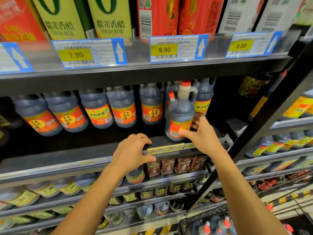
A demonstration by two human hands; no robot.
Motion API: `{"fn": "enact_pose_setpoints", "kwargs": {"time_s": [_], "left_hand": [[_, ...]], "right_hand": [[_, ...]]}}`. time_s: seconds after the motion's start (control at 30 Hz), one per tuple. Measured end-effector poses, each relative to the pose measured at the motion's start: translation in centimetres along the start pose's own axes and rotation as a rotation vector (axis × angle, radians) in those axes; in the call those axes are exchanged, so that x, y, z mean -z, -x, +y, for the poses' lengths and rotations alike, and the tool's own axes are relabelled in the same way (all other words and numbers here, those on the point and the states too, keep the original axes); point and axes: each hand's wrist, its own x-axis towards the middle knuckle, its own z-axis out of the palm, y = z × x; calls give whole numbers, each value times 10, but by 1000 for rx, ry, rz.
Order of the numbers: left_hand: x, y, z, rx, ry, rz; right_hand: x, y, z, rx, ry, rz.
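Orange-capped and dark with its contents, the vinegar bottle stands about upright at the front of the middle shelf, toward the right end, just ahead of other bottles of the same kind. My right hand grips it low down. The thumb lies across the orange label on the front, and the fingers curl round its right side toward the back. My left hand is off to the left, apart from the bottle, at the shelf edge. Its fingers curve over the top of that edge and the thumb comes in underneath, so it holds the edge just beside a yellow tag clipped to the rail. Further left and deeper on the same shelf, a row of bottles with orange labels leans in line. On the shelf above, a price tag reads 9.90. Down at the bottom edge of my view, a basket holds more bottles with red caps.
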Motion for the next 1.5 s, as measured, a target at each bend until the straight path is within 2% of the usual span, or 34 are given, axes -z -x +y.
{"fn": "enact_pose_setpoints", "kwargs": {"time_s": [0.33, 0.47, 0.63, 0.73, 0.9, 1.07, 1.17, 1.27, 1.5], "left_hand": [[3, 2, 4, 30, 19, -21], [7, 7, 11, 27, 3, -19], [11, 35, 21, -6, 59, 49], [17, 64, 25, -35, 73, 122], [9, 147, 27, -47, 109, 188], [-34, 234, 31, 13, 150, 56], [-61, 277, 41, 73, 187, -52], [-85, 304, 59, 46, 203, -127], [-138, 339, 114, -35, 228, -235]], "right_hand": [[-1, 1, 1, 21, 53, 18], [-1, 17, -1, 62, 252, 68], [1, 59, -13, 96, 510, 46], [-4, 93, -24, 157, 649, 58], [-21, 168, -35, 110, 742, 24], [-47, 260, -24, 26, 773, -66], [-55, 313, -15, -85, 725, -106], [-53, 354, -4, -171, 749, -140], [-24, 442, 27, -276, 749, -63]]}}
